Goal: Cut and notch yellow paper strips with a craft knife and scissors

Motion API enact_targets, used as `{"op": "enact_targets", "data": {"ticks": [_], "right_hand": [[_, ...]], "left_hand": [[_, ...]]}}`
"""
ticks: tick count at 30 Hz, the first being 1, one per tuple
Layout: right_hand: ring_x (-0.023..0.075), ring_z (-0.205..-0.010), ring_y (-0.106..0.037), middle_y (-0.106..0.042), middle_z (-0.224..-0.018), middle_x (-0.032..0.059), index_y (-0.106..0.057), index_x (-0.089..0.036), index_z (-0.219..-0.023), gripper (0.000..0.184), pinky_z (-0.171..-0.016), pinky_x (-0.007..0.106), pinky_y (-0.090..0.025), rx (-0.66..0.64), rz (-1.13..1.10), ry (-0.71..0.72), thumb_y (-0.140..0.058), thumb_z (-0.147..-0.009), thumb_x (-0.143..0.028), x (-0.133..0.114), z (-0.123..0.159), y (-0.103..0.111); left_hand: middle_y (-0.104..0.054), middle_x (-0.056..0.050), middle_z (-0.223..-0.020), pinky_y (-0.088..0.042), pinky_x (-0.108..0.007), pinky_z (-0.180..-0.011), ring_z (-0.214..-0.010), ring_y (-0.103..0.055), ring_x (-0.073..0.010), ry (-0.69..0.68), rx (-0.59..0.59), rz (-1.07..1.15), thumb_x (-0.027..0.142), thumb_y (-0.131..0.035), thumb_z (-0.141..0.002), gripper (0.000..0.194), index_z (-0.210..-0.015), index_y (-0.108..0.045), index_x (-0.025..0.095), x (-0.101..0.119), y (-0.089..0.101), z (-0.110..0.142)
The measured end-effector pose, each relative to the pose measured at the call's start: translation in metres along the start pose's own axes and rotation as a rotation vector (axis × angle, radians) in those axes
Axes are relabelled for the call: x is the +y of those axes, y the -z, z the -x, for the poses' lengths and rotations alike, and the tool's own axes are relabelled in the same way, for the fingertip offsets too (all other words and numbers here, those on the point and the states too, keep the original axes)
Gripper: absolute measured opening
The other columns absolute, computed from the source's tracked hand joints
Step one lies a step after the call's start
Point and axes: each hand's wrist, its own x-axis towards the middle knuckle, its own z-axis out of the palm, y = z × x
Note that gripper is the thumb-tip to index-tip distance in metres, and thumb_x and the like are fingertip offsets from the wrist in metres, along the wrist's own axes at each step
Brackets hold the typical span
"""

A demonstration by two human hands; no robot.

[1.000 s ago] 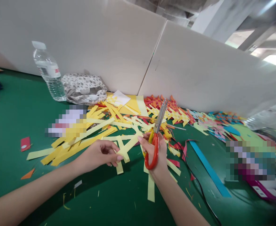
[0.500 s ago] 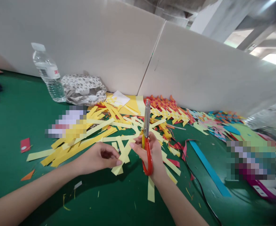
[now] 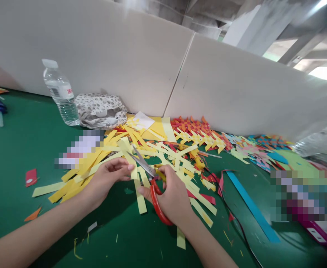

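My left hand (image 3: 114, 171) is closed, pinching a pale yellow paper strip (image 3: 125, 147) that stands up from the pile. In my right hand (image 3: 170, 190) is a pair of scissors (image 3: 157, 201) with red handles. Their blades are parted and point up and left, close to the strip; I cannot tell whether they touch it. Below lie more pale strips (image 3: 141, 203), and darker yellow strips (image 3: 79, 169) spread out to the left. A yellow tool (image 3: 198, 160), partly covered by paper, lies to the right of the strips.
A water bottle (image 3: 61, 95) and a patterned cloth bag (image 3: 100, 109) stand against the white partition (image 3: 141, 59). Folded paper pieces (image 3: 192, 126) line its foot. A blue strip (image 3: 252, 206), a black cable (image 3: 237, 219) and a purple power strip (image 3: 311, 227) are at right.
My left hand has risen with the strip, which now points upward. My right hand has tilted the scissors from upright toward the left and opened their blades beside the strip.
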Motion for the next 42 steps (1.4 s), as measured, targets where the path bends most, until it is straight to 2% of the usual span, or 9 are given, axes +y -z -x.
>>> {"op": "enact_targets", "data": {"ticks": [5,8,16,19,24,42], "right_hand": [[0.0228,-0.067,-0.058,-0.062,-0.078,0.0029,-0.044,-0.023,-0.089,0.059,-0.053,0.030,-0.037,-0.012,0.055,0.000,-0.062,-0.057,-0.070,-0.0022,0.0013,-0.0042],[0.0241,-0.069,-0.059,-0.062,-0.079,0.0032,-0.043,-0.023,-0.089,0.063,-0.055,0.032,-0.038,-0.013,0.074,-0.025,-0.059,-0.056,-0.074,-0.0029,0.0013,-0.0048],[0.0239,-0.068,-0.059,-0.061,-0.080,0.0034,-0.044,-0.023,-0.091,0.066,-0.053,0.031,-0.037,-0.016,0.102,-0.009,-0.056,-0.056,-0.078,-0.0015,0.0023,-0.0078],[0.0244,-0.068,-0.059,-0.062,-0.079,0.0036,-0.044,-0.023,-0.091,0.067,-0.053,0.031,-0.037,-0.014,0.095,-0.013,-0.055,-0.055,-0.078,-0.0019,0.0025,-0.0085],[0.0237,-0.065,-0.058,-0.062,-0.077,0.0032,-0.044,-0.023,-0.091,0.066,-0.054,0.031,-0.036,-0.034,0.090,-0.026,-0.056,-0.055,-0.078,-0.0032,0.0022,-0.0089],[0.0180,-0.053,-0.051,-0.057,-0.065,0.0005,-0.041,-0.023,-0.082,0.064,-0.049,0.029,-0.033,-0.079,0.091,-0.020,-0.054,-0.055,-0.080,-0.0047,0.0044,-0.0068]], "left_hand": [[-0.060,0.006,-0.061,-0.046,-0.015,-0.057,-0.057,-0.055,-0.0059,-0.070,0.006,-0.011,0.031,-0.075,-0.067,0.016,-0.069,-0.063,0.019,0.0004,-0.0016,0.0025],[-0.059,0.006,-0.061,-0.046,-0.014,-0.056,-0.056,-0.054,-0.0053,-0.080,0.032,0.007,0.031,-0.075,-0.066,0.017,-0.069,-0.063,0.019,0.0010,-0.0033,0.0043],[-0.060,0.005,-0.059,-0.047,-0.017,-0.056,-0.056,-0.056,-0.0077,-0.117,0.096,0.019,0.031,-0.077,-0.063,0.019,-0.064,-0.062,0.018,0.0037,-0.0048,0.0059],[-0.060,0.005,-0.058,-0.047,-0.017,-0.056,-0.056,-0.056,-0.0084,-0.091,0.098,0.024,0.032,-0.077,-0.062,0.020,-0.063,-0.062,0.018,0.0049,-0.0069,0.0066],[-0.060,0.005,-0.057,-0.045,-0.015,-0.055,-0.054,-0.055,-0.0066,-0.048,0.082,0.052,0.032,-0.077,-0.062,0.019,-0.064,-0.063,0.018,0.0037,-0.0080,0.0080],[-0.059,0.006,-0.055,-0.044,-0.013,-0.053,-0.053,-0.053,-0.0053,-0.051,0.030,0.077,0.031,-0.076,-0.065,0.018,-0.063,-0.064,0.018,0.0045,-0.0083,0.0097]]}}
